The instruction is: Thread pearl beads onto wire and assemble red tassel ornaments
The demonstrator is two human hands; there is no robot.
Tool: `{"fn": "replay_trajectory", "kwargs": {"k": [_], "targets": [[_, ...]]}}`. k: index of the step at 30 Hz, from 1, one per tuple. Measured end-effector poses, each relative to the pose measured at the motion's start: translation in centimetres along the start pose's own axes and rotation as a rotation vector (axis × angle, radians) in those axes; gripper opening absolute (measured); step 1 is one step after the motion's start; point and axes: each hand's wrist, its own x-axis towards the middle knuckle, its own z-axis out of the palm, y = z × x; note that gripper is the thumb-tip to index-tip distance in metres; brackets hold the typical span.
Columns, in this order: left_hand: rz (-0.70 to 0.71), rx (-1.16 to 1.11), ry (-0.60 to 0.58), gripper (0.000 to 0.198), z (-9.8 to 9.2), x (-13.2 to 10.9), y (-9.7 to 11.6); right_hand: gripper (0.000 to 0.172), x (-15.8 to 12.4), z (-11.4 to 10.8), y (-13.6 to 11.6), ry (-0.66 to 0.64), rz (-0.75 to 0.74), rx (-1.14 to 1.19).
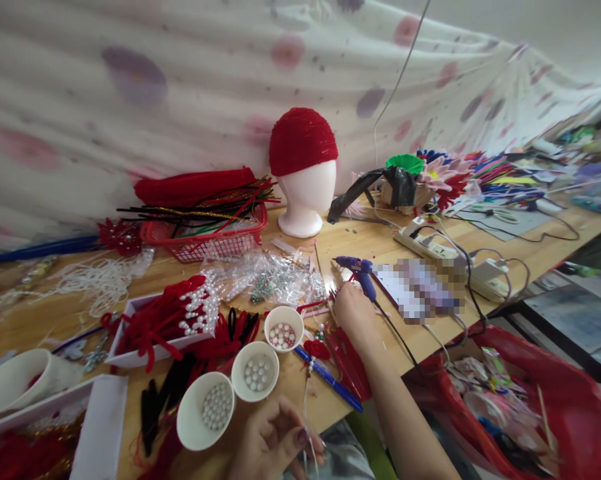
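Observation:
My left hand (280, 440) is at the bottom edge, its fingers pinched on a thin white thread (305, 407). The thread runs up to small beads (310, 363) and a red fuzzy piece (317, 349) on the table. Farther forward, my right hand (354, 308) lies palm down with curled fingers over the metal end of red-handled pliers (349, 363); its fingertips are partly hidden. Beside it are a blue glue gun (357, 267) and a blue pen (330, 380). Paper cups of pearl beads (205, 410), (255, 371) and of pink-and-white beads (283, 328) stand left of the thread.
A foam head (305, 200) wears a red cap (304, 143) at the back. Left of it is a red basket (205, 243) of fuzzy stems. A white box (165, 343) holds red pearl-tipped stems. Power strips (445, 250) lie right, above a red waste bag (570, 407).

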Motion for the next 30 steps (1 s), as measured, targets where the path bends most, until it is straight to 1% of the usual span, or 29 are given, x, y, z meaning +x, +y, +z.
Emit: {"fn": "replay_trajectory", "kwargs": {"k": [4, 6, 8, 11, 14, 16, 19, 21, 24, 25, 26, 27, 29, 30], "targets": [[-0.012, -0.012, 0.007, 0.054, -0.1, 0.0, -0.1, 0.012, 0.3, -0.3, 0.0, 0.044, 0.015, 0.099], [-0.007, -0.016, 0.012, 0.054, -0.2, -0.1, -0.1, 0.013, 0.1, -0.6, 0.2, 0.089, -0.006, 0.194], [-0.001, -0.023, 0.016, 0.054, -0.1, -0.2, -0.1, 0.016, -0.5, -1.2, 0.7, 0.14, -0.059, 0.322], [-0.002, -0.041, 0.03, 0.053, 0.3, -0.3, 0.0, 0.014, -2.1, -1.9, 1.4, 0.198, -0.202, 0.581], [0.003, -0.057, 0.05, 0.054, 0.8, -0.4, 0.1, 0.023, -4.2, -2.3, 1.9, 0.213, -0.334, 0.891], [0.005, -0.065, 0.057, 0.055, 1.0, -0.4, 0.0, 0.026, -5.5, -2.4, 2.3, 0.209, -0.391, 1.121], [0.015, -0.059, 0.058, 0.053, 1.1, -0.5, -0.3, 0.023, -6.8, -2.4, 2.9, 0.201, -0.432, 1.369], [0.031, -0.059, 0.071, 0.052, 1.2, -0.7, -0.3, 0.025, -7.4, -2.2, 3.1, 0.16, -0.44, 1.525], [0.053, -0.074, 0.11, 0.052, 1.6, -1.0, 0.3, 0.034, -8.2, -1.7, 2.6, 0.016, -0.415, 1.839], [0.06, -0.08, 0.125, 0.052, 1.8, -1.2, 0.7, 0.032, -8.5, -1.5, 2.3, -0.026, -0.399, 1.907], [0.067, -0.087, 0.141, 0.051, 2.1, -1.3, 1.1, 0.031, -8.8, -1.4, 2.0, -0.053, -0.383, 1.939], [0.076, -0.098, 0.155, 0.05, 2.3, -1.4, 1.5, 0.036, -9.3, -1.4, 1.6, -0.071, -0.378, 1.956], [0.107, -0.131, 0.184, 0.048, 2.6, -1.4, 2.3, 0.055, -10.4, -1.4, 0.9, -0.094, -0.41, 1.97], [0.126, -0.153, 0.191, 0.046, 2.7, -1.4, 2.7, 0.058, -11.1, -1.5, 0.6, -0.108, -0.444, 1.976]]}}
